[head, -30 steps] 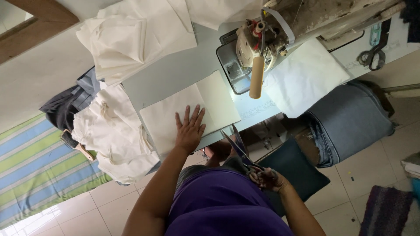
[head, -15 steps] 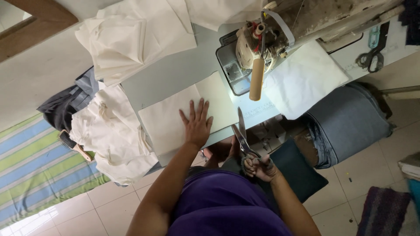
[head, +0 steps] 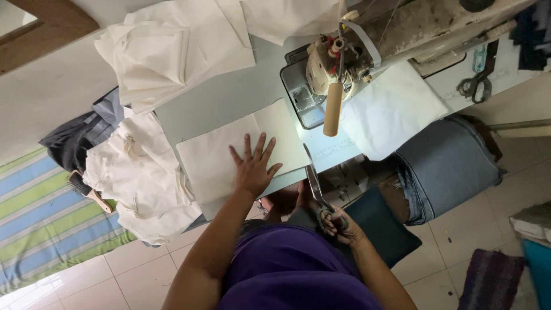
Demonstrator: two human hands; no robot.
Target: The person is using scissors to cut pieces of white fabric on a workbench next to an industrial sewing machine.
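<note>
Cream cloth lies flat near the table's front edge, and my left hand presses on it, fingers spread. My right hand is clamped round the handles of the shears, held off the table's front edge with blades pointing up toward the sewing machine. A white sheet lies right of the machine, overhanging folded grey fabric. Cream pieces are stacked at the far left; more hang over the left edge. Bare tabletop shows between stack and cloth.
</note>
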